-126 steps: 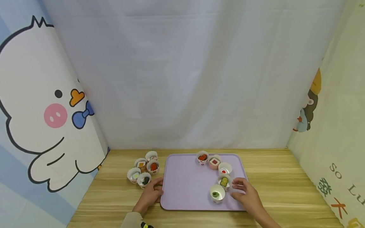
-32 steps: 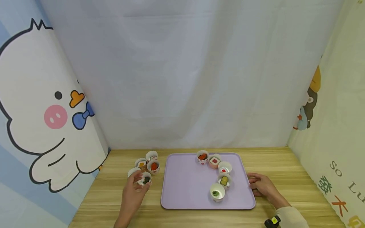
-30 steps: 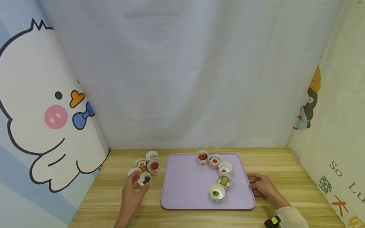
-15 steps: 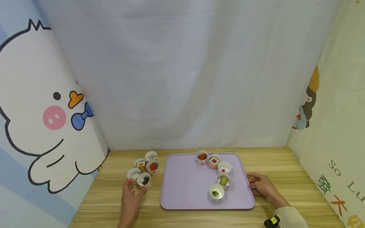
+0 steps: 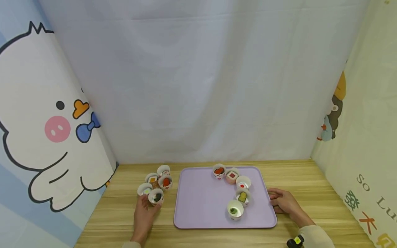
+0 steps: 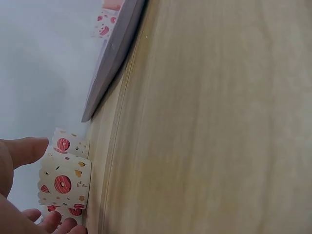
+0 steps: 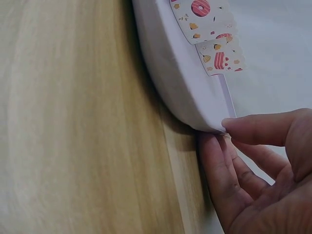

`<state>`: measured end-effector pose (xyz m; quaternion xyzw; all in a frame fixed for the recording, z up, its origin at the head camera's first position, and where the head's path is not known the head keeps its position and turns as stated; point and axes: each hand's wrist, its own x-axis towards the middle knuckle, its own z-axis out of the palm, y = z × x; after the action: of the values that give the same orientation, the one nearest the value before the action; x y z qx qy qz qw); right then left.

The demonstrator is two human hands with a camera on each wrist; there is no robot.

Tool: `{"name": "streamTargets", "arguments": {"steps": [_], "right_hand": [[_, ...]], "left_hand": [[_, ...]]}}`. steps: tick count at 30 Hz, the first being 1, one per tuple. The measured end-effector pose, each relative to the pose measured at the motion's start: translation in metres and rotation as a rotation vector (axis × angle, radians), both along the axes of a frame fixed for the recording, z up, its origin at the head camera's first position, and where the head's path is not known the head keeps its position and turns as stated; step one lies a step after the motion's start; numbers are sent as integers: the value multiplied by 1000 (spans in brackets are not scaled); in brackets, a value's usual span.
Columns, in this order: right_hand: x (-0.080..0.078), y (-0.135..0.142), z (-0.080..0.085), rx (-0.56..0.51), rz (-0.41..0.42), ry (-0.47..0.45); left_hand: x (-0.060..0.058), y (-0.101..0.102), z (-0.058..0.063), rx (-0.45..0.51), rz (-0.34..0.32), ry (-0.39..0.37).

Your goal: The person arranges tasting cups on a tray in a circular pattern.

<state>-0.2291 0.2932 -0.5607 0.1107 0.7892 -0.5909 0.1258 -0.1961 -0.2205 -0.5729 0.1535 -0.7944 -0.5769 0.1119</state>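
Note:
In the head view, my left hand [image 5: 145, 213] is at the near side of a paper baking cup [image 5: 158, 195] with a dark filling. Its fingers lie on the cup's left side and its thumb on the right. The left wrist view shows the thumb [image 6: 30, 149] loosely spread near the donut-printed cup [image 6: 64, 183], and I cannot tell if it touches. At the right edge of a lilac tray [image 5: 204, 203], my right hand [image 5: 284, 202] pinches the rim, thumb on top and fingers below in the right wrist view. Several similar cups [image 5: 166, 183] cluster around the left one.
A curved row of several filled paper cups, among them one with a green filling [image 5: 235, 210] and one with a red filling [image 5: 219, 171], stands on the tray's right half. The wooden table [image 5: 161, 237] meets a pale curtain [image 5: 186, 86] at the back.
Over the last second my left hand has drawn down and toward me from above the cups, to the dark-filled cup's near side. Earlier it was at the tray's left edge. The right hand holds still.

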Motion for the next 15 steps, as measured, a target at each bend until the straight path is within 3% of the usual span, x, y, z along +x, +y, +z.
{"name": "streamTargets", "arguments": {"steps": [15], "right_hand": [[1,-1,0,10,-18,3]], "left_hand": [[-10,5,-1,-93,33,9]]}}
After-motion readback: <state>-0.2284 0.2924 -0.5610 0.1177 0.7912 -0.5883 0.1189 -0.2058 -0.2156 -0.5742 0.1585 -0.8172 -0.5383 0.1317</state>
